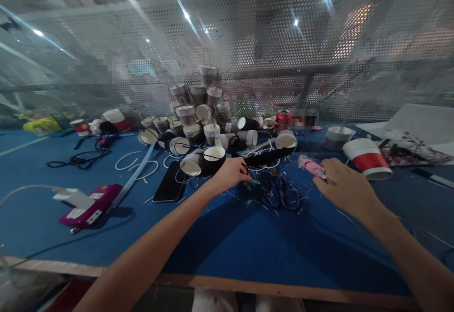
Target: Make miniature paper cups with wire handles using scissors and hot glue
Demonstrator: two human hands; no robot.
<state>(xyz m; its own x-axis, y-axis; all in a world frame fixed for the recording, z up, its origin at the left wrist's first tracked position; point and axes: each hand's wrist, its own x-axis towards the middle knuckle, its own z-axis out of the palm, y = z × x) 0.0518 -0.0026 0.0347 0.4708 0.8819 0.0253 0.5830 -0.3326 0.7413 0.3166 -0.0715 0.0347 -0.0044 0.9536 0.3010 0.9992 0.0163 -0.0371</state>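
Forearms (156, 241) flank scissors (282, 194), left hand (232, 172) pinching a green piece (254, 182), right hand (340, 184) curled on pink object (311, 166).

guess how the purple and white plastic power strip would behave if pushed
The purple and white plastic power strip looks hard, so it should stay stiff. Lying flat, it seems unlikely to roll. The plugged-in white charger and its white cable would probably drag along.

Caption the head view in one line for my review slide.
Blue table, heaped cups behind: left hand with a small green item at its fingertips, right hand holding a pink object.
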